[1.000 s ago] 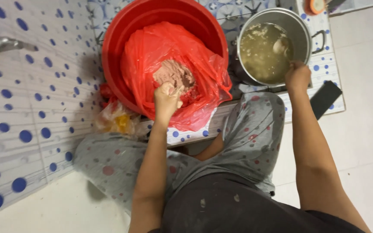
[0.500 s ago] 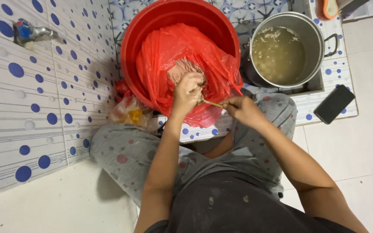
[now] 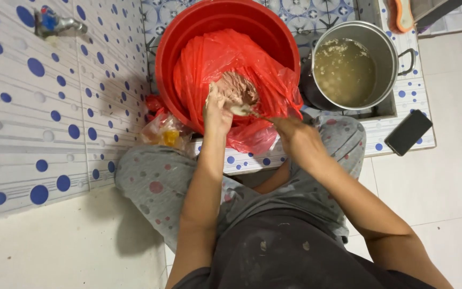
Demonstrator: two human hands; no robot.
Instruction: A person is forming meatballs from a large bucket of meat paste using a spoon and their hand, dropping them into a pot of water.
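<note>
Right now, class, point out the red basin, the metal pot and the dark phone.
red basin (image 3: pixel 169 51), head view, left rim.
metal pot (image 3: pixel 386 45), head view, right rim.
dark phone (image 3: pixel 408 132), head view, middle of its face.

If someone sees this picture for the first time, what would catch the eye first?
Probably the big red basin at top centre, lined with a red plastic bag holding pinkish meat. The left hand and right hand meet at its near edge around a spoon. To its right stands a metal pot of cloudy liquid.
</note>
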